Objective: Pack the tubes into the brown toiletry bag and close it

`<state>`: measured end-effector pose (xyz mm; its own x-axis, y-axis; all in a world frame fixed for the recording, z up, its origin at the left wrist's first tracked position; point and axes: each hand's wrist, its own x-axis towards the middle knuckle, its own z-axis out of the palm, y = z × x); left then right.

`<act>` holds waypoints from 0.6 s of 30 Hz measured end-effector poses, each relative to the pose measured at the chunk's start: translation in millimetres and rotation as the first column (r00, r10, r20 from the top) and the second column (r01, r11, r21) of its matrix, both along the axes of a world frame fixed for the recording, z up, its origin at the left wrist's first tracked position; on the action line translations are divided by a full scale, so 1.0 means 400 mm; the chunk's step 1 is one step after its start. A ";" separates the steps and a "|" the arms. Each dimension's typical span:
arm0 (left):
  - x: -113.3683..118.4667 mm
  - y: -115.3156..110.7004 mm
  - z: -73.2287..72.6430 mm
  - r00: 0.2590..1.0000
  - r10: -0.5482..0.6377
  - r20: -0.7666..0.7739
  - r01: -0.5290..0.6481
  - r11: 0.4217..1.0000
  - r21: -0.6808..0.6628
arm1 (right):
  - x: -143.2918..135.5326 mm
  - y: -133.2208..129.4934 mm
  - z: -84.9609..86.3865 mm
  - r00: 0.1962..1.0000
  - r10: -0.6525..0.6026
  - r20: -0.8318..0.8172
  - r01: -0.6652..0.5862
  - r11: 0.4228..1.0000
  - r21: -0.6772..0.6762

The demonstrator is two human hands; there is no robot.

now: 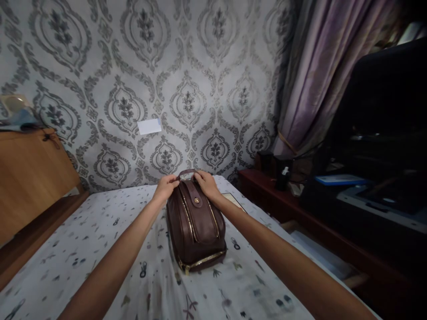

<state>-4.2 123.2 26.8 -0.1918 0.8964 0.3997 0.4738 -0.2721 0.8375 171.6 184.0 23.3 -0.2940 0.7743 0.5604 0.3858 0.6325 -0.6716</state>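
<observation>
Brown bag (204, 229): smooth, leather-like, rounded oblong body; gold-toned zips along the front panel and near lower edge; strap (191, 189) with round metal stud; looped top handle (187, 172) at the far end. Lies on a white printed sheet (156, 284), centre of the bed.

Surroundings: grey damask-patterned wall (216, 100); mauve, softly folded curtain (315, 84), far right; wood-grained cabinet (33, 173), left, cut off.

Obscured: bag's underside; flat item (235, 202) partly behind the right forearm; dark right side, contents indistinct.

Hands: left hand (167, 186) and right hand (206, 183) at the bag's far end, either side of the handle, fingers closed narrowly on it; exact pinch points unclear. Bag body extends nearward between the forearms.
</observation>
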 end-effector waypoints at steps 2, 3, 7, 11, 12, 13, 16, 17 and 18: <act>0.000 -0.003 0.000 0.999 -0.025 0.022 0.025 1.000 -0.002 | 0.000 -0.001 0.000 1.000 -0.009 -0.007 0.009 1.000 0.005; 0.000 -0.004 0.000 0.999 -0.036 0.033 0.036 0.999 -0.002 | 0.000 -0.002 0.000 1.000 -0.015 -0.010 0.015 1.000 0.008; 0.002 -0.007 0.001 0.995 -0.069 0.070 0.069 0.998 -0.006 | 0.000 -0.009 0.000 0.999 -0.040 -0.026 0.041 0.999 0.016; 0.005 -0.012 0.004 0.992 -0.081 0.099 0.082 0.997 -0.012 | 0.001 -0.017 0.001 0.997 -0.074 -0.033 0.075 0.997 0.015; 0.006 -0.014 0.005 0.991 -0.081 0.106 0.083 0.996 -0.013 | 0.001 -0.019 0.002 0.996 -0.082 -0.031 0.082 0.997 0.013; 0.007 -0.016 0.006 0.990 -0.082 0.114 0.084 0.996 -0.014 | 0.002 -0.020 0.004 0.996 -0.089 -0.026 0.089 0.996 0.010; 0.010 -0.020 0.006 0.987 -0.082 0.140 0.086 0.996 -0.019 | 0.005 -0.026 0.013 0.995 -0.099 0.004 0.099 0.995 0.000; 0.011 -0.022 0.006 0.985 -0.084 0.149 0.088 0.996 -0.020 | 0.006 -0.027 0.017 0.995 -0.098 0.020 0.098 0.995 -0.002; 0.011 -0.023 0.005 0.984 -0.085 0.159 0.090 0.996 -0.022 | 0.008 -0.029 0.021 0.995 -0.094 0.038 0.095 0.995 -0.004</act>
